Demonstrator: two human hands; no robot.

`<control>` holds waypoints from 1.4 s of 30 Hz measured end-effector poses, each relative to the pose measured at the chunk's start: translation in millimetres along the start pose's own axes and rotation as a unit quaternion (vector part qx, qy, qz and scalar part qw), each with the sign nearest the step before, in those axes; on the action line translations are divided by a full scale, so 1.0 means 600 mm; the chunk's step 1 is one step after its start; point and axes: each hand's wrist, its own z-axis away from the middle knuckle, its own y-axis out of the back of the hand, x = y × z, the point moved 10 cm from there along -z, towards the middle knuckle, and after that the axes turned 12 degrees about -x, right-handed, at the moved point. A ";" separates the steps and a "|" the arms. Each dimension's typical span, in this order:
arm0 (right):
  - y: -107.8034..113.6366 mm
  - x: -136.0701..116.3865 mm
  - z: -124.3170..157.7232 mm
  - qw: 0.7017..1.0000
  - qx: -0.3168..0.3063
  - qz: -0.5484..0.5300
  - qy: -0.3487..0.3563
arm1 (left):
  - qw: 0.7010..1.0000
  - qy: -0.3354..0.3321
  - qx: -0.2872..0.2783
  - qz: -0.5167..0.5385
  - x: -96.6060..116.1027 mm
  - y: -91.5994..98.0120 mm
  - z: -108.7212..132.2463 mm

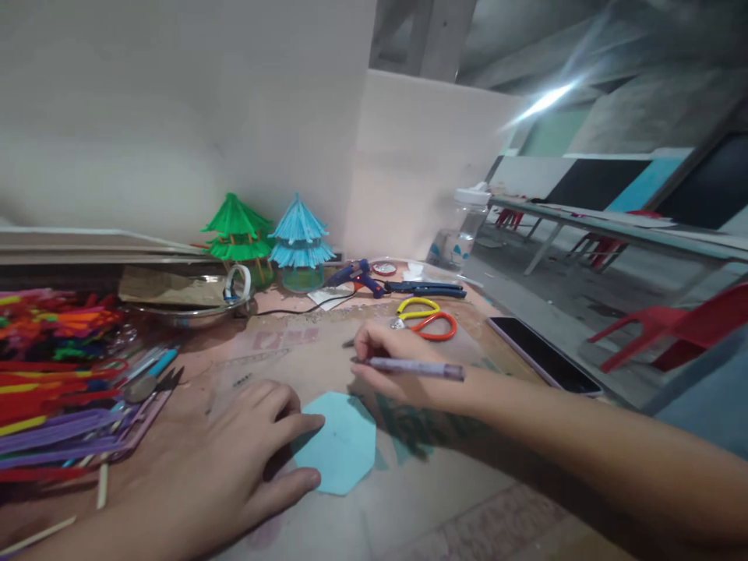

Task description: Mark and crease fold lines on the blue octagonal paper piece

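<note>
A light blue paper octagon (339,448) lies flat on the table, with a small dark mark near its middle. My left hand (257,444) rests at its left side, fingers apart, with the index finger and thumb on the paper's edge. Just above the paper's upper right, my right hand (386,362) is closed around a pen (418,368), whose barrel points to the right. Beyond that hand lie scissors (429,318) with yellow and orange handles. A clear ruler (248,358) sits past my left hand.
Bundles of coloured pipe cleaners (52,397) crowd the left side, near a metal bowl (181,312). Green (234,230) and blue (300,234) tiered paper-roof models stand at the back beside a glue gun (356,274). A phone (543,354) and a bottle (464,226) are at right.
</note>
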 end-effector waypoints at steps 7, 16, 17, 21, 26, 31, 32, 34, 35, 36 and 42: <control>-0.057 0.022 0.023 0.999 0.006 -0.019 -0.051 | 1.000 -0.006 -0.011 -0.022 0.002 0.003 -0.002; -0.057 0.064 0.027 0.990 0.033 -0.044 -0.132 | 0.983 0.171 -0.058 -0.007 -0.147 0.006 -0.001; -0.059 0.064 0.026 0.989 0.022 -0.042 -0.142 | 0.982 0.176 -0.071 -0.003 -0.156 0.002 -0.001; -0.065 0.059 0.025 0.985 -0.020 -0.004 -0.174 | 0.978 0.192 -0.078 0.009 -0.178 -0.002 -0.001; -0.058 0.055 0.027 0.987 -0.004 0.014 -0.161 | 0.977 0.201 -0.066 0.034 -0.191 0.000 -0.003; -0.059 0.053 0.027 0.991 0.002 0.013 -0.132 | 0.978 0.190 -0.044 0.074 -0.191 0.006 -0.005; -0.059 0.053 0.026 0.992 0.004 0.011 -0.126 | 0.979 0.185 -0.036 0.083 -0.188 0.011 -0.005; -0.058 0.056 0.026 0.993 0.014 0.008 -0.118 | 0.979 0.175 -0.018 0.101 -0.180 0.024 -0.005; -0.058 0.059 0.027 0.993 0.020 0.009 -0.117 | 0.980 0.169 -0.008 0.109 -0.176 0.031 -0.005; -0.057 0.062 0.027 0.993 0.026 0.013 -0.117 | 0.980 0.162 0.001 0.117 -0.171 0.037 -0.004; -0.056 0.058 0.024 0.983 0.004 0.156 -0.098 | 0.981 0.100 -0.014 0.167 -0.114 0.030 -0.008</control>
